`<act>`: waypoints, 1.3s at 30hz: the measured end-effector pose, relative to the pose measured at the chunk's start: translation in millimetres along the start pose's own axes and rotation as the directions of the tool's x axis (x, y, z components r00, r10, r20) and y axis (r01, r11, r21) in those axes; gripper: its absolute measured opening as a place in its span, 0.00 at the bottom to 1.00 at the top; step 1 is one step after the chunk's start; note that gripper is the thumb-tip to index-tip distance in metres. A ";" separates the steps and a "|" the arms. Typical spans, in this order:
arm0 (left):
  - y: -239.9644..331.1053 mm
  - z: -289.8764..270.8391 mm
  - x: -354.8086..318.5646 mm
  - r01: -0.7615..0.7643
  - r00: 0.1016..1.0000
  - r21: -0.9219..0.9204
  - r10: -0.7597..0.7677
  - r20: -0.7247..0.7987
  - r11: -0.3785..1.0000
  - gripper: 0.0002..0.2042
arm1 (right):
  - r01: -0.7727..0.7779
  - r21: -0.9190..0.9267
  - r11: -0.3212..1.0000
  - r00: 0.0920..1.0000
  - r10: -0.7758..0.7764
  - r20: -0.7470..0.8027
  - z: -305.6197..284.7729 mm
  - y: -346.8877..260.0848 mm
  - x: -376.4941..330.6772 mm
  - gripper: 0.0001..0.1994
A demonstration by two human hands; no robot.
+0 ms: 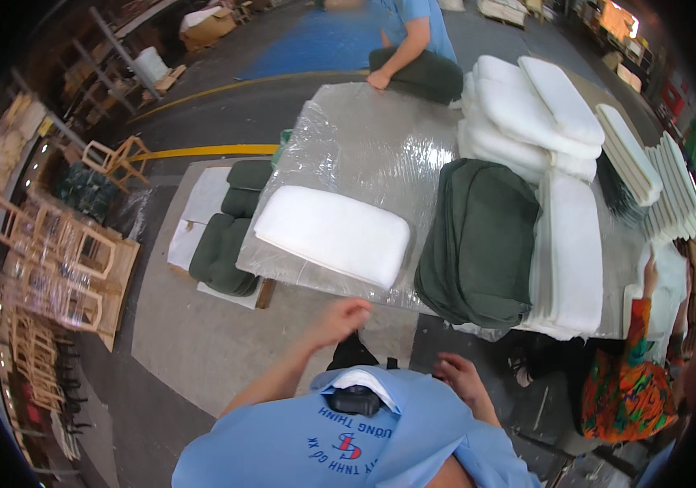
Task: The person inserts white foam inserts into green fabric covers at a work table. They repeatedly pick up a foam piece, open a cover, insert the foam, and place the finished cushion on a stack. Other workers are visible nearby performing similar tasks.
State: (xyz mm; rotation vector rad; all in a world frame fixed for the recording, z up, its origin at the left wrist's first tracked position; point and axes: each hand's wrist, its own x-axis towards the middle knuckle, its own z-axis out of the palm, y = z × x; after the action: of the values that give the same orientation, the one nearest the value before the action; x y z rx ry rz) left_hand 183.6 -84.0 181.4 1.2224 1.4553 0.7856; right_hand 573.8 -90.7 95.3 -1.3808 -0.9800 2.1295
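My left hand (341,320) hangs just off the near edge of the plastic-covered table (364,154), its fingers curled together and nothing seen in them. Closest to it lies a white padded cushion sheet (333,233) with rounded corners, flat on the table. My right hand (460,377) is lower, beside my body, fingers loosely bent and apart, holding nothing visible. A pile of dark green cushion covers (486,236) sits on the table ahead of it. To the right of these stands a stack of white foam pads (573,252).
Across the table a person in blue (413,37) holds a dark green piece (421,75). More white pads (531,106) are piled at the far right. Finished-looking green cushions (222,252) lie on a low pallet at left. Wooden chair frames (63,260) stand beyond. Another person in bright-patterned clothing (628,398) is at right.
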 end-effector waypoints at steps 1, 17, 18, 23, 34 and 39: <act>-0.2 -31.1 6.3 0.081 0.993 0.076 -0.074 -0.092 0.994 0.16 | 0.001 0.096 0.995 1.000 -0.003 0.021 24.6 -13.3 14.8 0.17; -87.2 -335.1 178.6 0.386 0.736 -0.234 -0.451 -0.504 0.892 0.28 | 0.190 0.276 0.942 0.850 -0.017 -0.526 182.1 -125.1 209.3 0.25; -85.9 -329.0 182.6 0.397 0.720 -0.238 -0.462 -0.518 0.886 0.29 | 0.179 0.249 0.952 0.844 -0.019 -0.536 182.5 -122.5 214.1 0.25; -84.7 -327.4 178.8 0.310 0.761 -0.509 -0.530 -0.373 0.803 0.33 | 0.141 0.225 0.964 0.794 0.025 -0.608 195.0 -123.5 241.9 0.28; -67.3 -356.8 172.1 0.511 0.767 -0.354 -0.602 -0.223 0.783 0.30 | -0.118 0.103 0.988 0.805 0.156 -0.573 173.5 -149.4 219.0 0.37; -67.0 -350.5 211.0 0.496 0.797 -0.282 -0.560 -0.226 0.821 0.30 | -0.178 0.016 0.984 0.757 0.148 -0.636 180.8 -164.2 218.6 0.38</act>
State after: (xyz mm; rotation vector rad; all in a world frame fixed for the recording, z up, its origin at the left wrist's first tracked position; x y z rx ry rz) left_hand -160.4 144.8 146.4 0.4905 1.8003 0.7223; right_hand 313.1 104.8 130.9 -2.0801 -0.6411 1.5354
